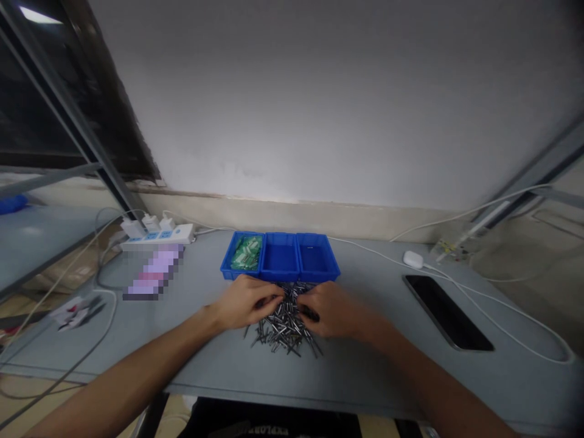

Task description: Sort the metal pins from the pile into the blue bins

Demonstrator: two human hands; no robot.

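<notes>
A loose pile of thin, shiny metal pins (281, 331) lies on the grey table. My left hand (249, 302) rests on its left side, fingers curled and fingertips pressed together over the pins. At the right side my right hand (329, 309) is likewise curled, thumb and fingers closed in among the metal. What either hand pinches is too small and covered to make out. Just behind the pile stand three joined blue bins. Small green and white pieces fill the left bin (225, 267). Beside it are the middle bin (280, 258) and the right bin (317, 261), where a tiny bright piece shows.
A white power strip (182, 233) with several plugs stands at the back left, near a pixelated purple-screened item (155, 274). On the right lie a dark phone (447, 313), a white charger case (413, 260) and a looping white cable (524, 313). A wall (319, 121) closes the back.
</notes>
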